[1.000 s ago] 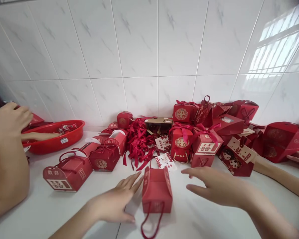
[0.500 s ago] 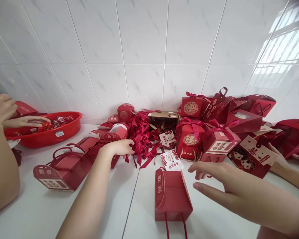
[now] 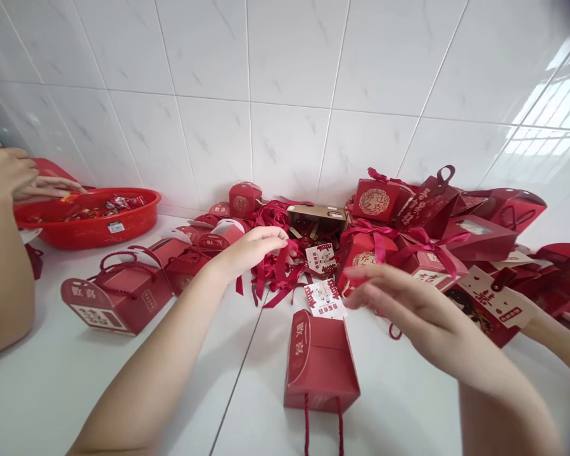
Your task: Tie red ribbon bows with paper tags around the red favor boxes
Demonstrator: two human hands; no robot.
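An open red paper gift box [image 3: 320, 361] with a red cord handle [image 3: 321, 425] lies on the white counter in front of me. My left hand [image 3: 254, 248] reaches past it into a pile of red ribbons [image 3: 275, 269], its fingers stretched out and its tips on the ribbons. My right hand [image 3: 401, 303] hovers above the counter to the right of the box, with its fingers spread, slightly smeared and holding nothing. White printed tags [image 3: 325, 297] lie between the two hands, just behind the box.
Many red gift boxes [image 3: 408, 247] are heaped against the tiled wall. Handled boxes [image 3: 118, 297] lie at the left. Another person's arm [image 3: 2, 266] and hands reach to a red basin [image 3: 90, 231] of sweets. A second person's forearm [image 3: 558, 342] lies at the right.
My left hand has gone from beside the open box up into the ribbon pile. My right hand has drifted a little left and up. The view has swung to the left.
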